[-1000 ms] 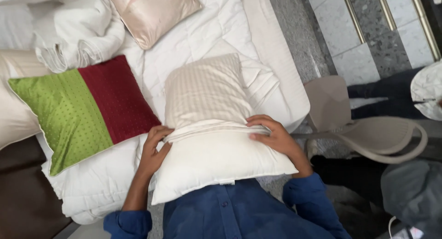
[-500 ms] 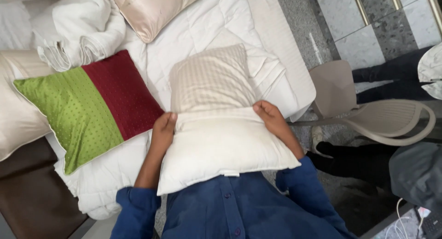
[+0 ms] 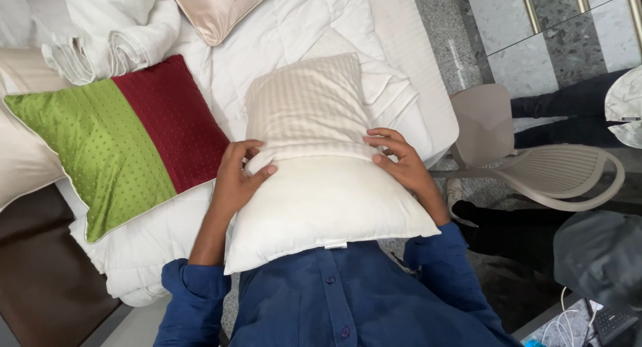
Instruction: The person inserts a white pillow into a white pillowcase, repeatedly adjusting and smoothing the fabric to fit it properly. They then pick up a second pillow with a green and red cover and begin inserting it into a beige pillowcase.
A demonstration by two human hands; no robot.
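Head view, looking straight down: white pillow [image 3: 321, 200] propped against the chest over a blue shirt [image 3: 348, 300], its far half already inside a cream striped pillowcase [image 3: 304, 106], its near half bare and resting against the shirt front. Left hand [image 3: 237, 176] on the pillow's left edge, fingers curled around the bunched open hem of the pillowcase, thumb tucked under the fold, gripping the fabric. Right hand [image 3: 401, 163] on the pillow's right edge, fingers [image 3: 384, 136] spread and bent over the hem there, pressing and pinching the cloth against the filling. Hem running as a wrinkled band between both hands. Far end of the covered pillow lying on a white quilted duvet [image 3: 307, 26] spread over the bed. Just beside the left hand, touching the duvet, a cushion half green, half dark red [image 3: 127, 136], dotted, tilted on its corner. Beyond that, folded white towels [image 3: 107, 33] and a shiny beige cushion [image 3: 214, 9] at the top edge. Another pale cushion [image 3: 20, 153] at far left, partly under the green one. To the right of the bed, on a speckled grey floor [image 3: 441, 33], a beige plastic chair [image 3: 535, 166], well apart from the right hand
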